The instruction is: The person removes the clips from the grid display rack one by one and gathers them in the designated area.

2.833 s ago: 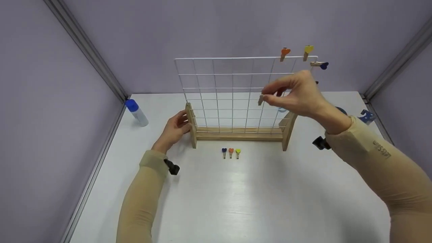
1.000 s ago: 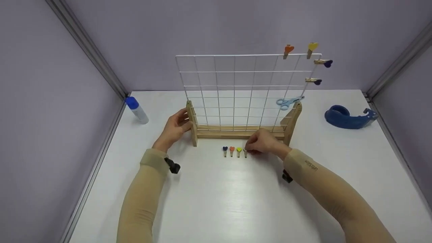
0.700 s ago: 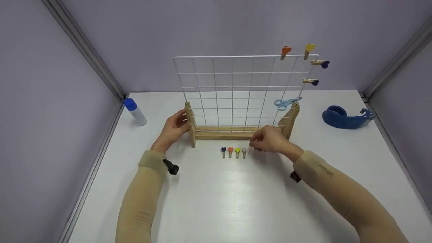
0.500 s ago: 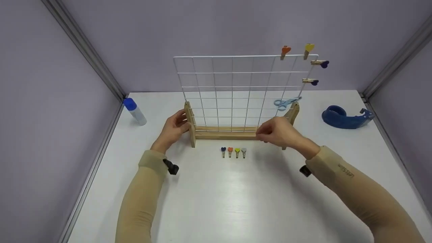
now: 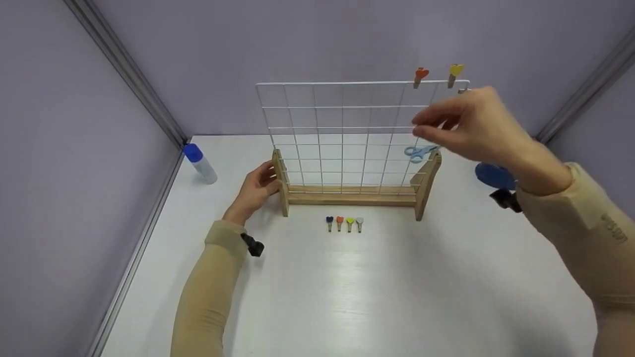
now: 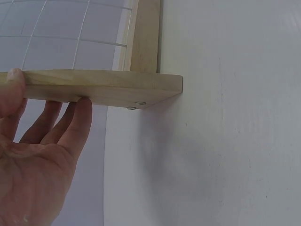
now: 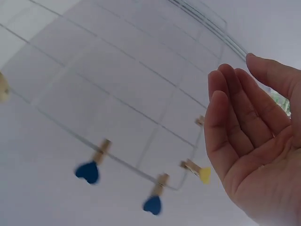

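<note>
In the head view my left hand point(image 5: 254, 191) grips the left wooden side point(image 5: 282, 186) of a white wire grid stand point(image 5: 342, 83), thumb on one face and fingertips on the other. My right hand point(image 5: 476, 126), raised in front of the grid's upper right, holds nothing; the right wrist view shows its bare palm. An orange heart clothespin point(image 5: 421, 77) and a yellow one point(image 5: 455, 74) clip the top wire. Two blue heart clothespins point(image 7: 88, 172) on the side wire show in the right wrist view. On the table lie navy point(image 5: 329, 223), orange point(image 5: 340, 223), yellow point(image 5: 350, 224) and pale grey point(image 5: 359, 224) clothespins in a row.
Light blue scissors point(image 5: 417, 154) lie behind the grid. A blue tape dispenser point(image 5: 493, 174) at the right is partly covered by my right arm. A blue-capped bottle point(image 5: 201, 164) stands at the back left, near the booth wall.
My right hand, earlier pinching a clothespin by the grid, set it down at the row's right end and let go. It has risen up and right, bare. My left hand stayed put.
</note>
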The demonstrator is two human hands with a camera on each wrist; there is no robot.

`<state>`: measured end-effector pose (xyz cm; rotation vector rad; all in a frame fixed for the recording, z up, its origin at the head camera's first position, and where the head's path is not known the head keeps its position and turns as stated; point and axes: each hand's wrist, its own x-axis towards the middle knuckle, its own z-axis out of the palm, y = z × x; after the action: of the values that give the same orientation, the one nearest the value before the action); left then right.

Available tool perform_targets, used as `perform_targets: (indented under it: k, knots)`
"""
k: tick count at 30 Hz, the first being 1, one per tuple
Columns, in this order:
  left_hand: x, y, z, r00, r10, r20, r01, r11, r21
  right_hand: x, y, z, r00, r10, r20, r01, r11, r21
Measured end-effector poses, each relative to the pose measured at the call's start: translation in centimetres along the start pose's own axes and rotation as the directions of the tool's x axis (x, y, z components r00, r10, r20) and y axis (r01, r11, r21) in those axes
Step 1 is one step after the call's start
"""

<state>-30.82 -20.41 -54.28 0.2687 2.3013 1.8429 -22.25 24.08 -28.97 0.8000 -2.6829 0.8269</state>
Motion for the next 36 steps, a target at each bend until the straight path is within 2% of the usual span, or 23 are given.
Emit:
perform_targets:
  k: [5, 11, 16, 23, 28, 36]
  knots:
    - [0.1, 0.0, -0.1, 1.000, 0.004, -0.002, -0.003, 1.000, 0.018, 1.6, -1.0, -3.7, 0.995, -0.050, -0.092, 0.043, 0.996, -0.073]
    - [0.2, 0.0, 0.0, 1.000, -0.013, -0.001, 0.013, 1.000, 0.018, 4.1, -0.2, -5.4, 0.991, -0.062, -0.118, 0.044, 0.987, -0.153]
    - [0.1, 0.2, 0.3, 1.000, -0.031, 0.000, 0.031, 0.999, 0.011, 5.5, 1.5, -5.0, 0.997, 0.002, -0.073, -0.015, 0.983, -0.182]
    - [0.2, 0.2, 0.3, 1.000, -0.031, -0.003, 0.031, 0.999, 0.026, 6.5, 2.9, -4.2, 0.990, 0.118, -0.078, -0.127, 0.985, -0.114]
    - [0.2, 0.2, 0.2, 1.000, -0.026, 0.002, 0.026, 1.000, 0.017, 6.8, 3.2, -3.6, 0.989, 0.122, -0.085, -0.130, 0.987, -0.098]
    - [0.2, 0.3, 0.2, 1.000, -0.022, -0.003, 0.022, 1.000, 0.014, 6.6, 3.3, -3.0, 0.984, 0.097, -0.148, -0.106, 0.993, -0.051]
